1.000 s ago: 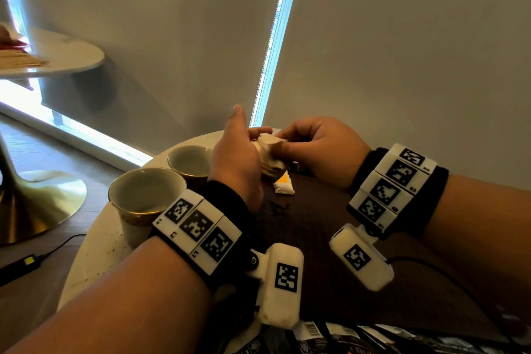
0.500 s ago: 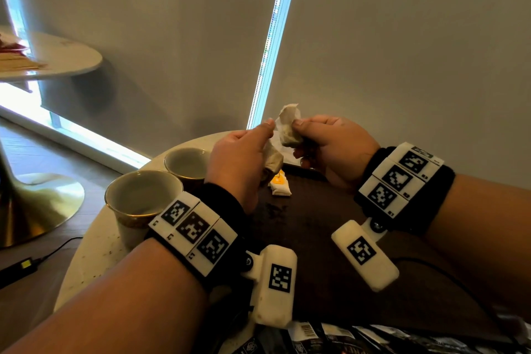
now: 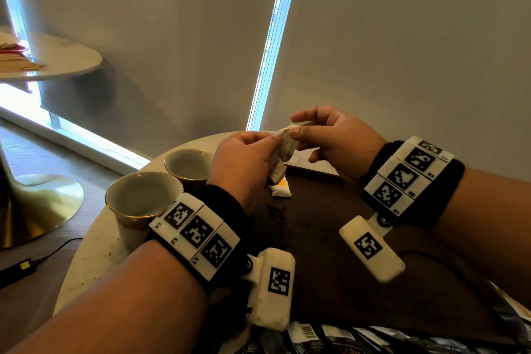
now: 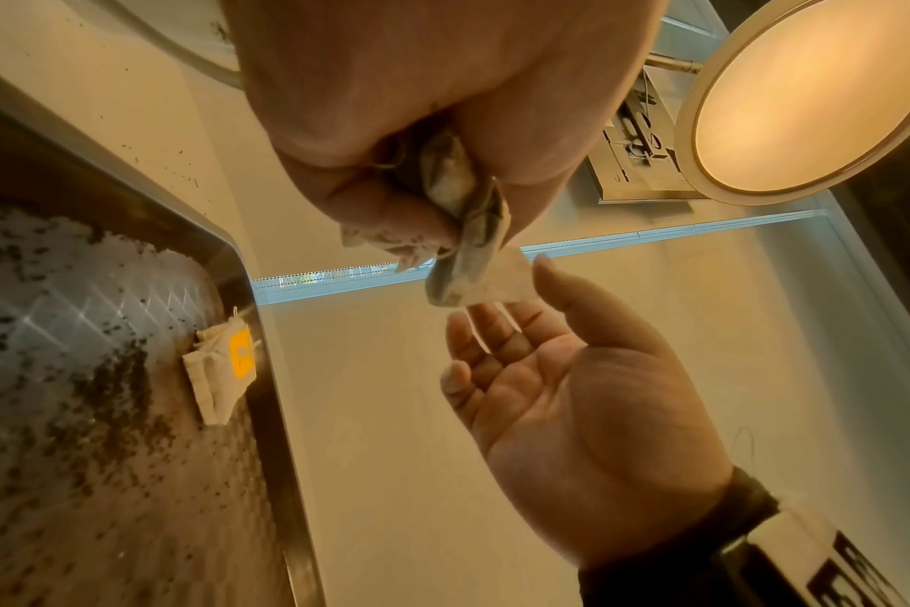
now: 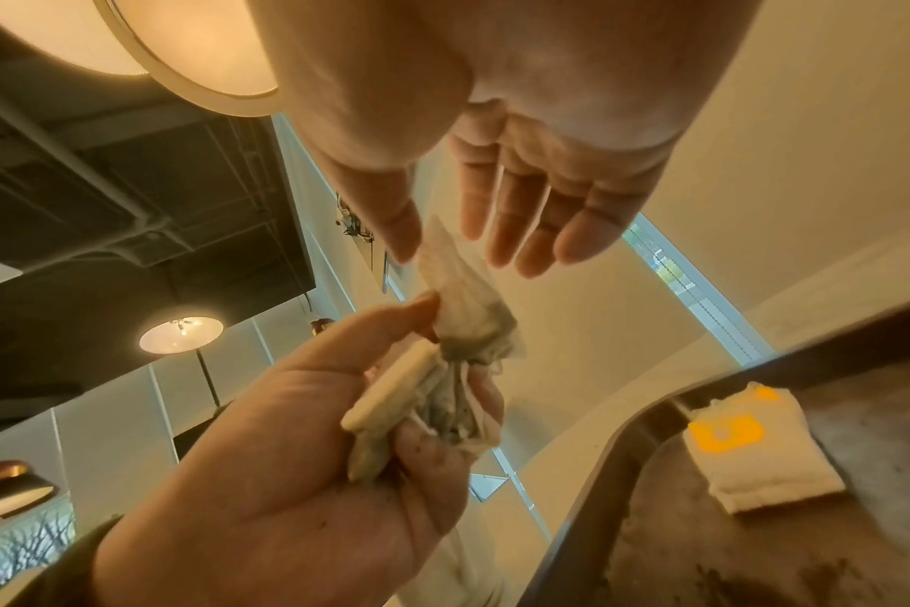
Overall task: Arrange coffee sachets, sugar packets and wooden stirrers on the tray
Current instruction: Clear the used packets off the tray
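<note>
Above the far edge of a dark tray (image 3: 330, 238) on a round pale desk (image 3: 94, 253), two hands meet around a small bunch of soft, crumpled paper sachets (image 3: 283, 152). The left hand (image 3: 244, 164) has its grip curled around the bunch, thumb pressing it against the fingers. The right hand (image 3: 336, 141) pinches the top corner of one thin sachet (image 5: 463, 287) between thumb and forefinger, its other fingers loosely spread.

The sachets look very light, limp and easily torn, so a gentle hold at a sealed edge seems safest, not a squeeze on the filled middle.

One more sachet with an orange tag (image 3: 281, 190) lies flat on the tray near its far rim.

Only the wrist views show dark loose granules (image 4: 110, 394) scattered over the tray's floor and specks on the left hand's fingers (image 5: 432, 447). Only the head view shows two empty cups (image 3: 143, 198) standing left of the tray and dark packets (image 3: 316, 339) at its near edge.
</note>
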Demonstrator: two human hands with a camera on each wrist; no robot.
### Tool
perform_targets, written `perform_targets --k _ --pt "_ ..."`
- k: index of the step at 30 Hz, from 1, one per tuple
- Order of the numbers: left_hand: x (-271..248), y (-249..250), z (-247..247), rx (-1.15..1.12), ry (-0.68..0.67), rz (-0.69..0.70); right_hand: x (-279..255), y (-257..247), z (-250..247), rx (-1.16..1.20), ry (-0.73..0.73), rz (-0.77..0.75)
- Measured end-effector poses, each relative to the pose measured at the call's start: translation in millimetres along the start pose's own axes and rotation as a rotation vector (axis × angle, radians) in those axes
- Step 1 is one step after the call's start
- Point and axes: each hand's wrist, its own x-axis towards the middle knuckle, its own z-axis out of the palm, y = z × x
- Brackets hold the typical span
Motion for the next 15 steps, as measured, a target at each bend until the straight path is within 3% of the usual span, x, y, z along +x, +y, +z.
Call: perform_targets --k 4,10,15 --pt "0 0 1 0.04 0.045 0.026 5 -11 -8 -0.169 -0.035 -0.054" --pt "-4 20 -6 -0.094 0.36 0.188 38 -15 -18 -0.336 0.046 0.003" --pt "-11 30 -10 -0.101 0.402 0.246 68 -4 7 -0.526 0.007 0.062"
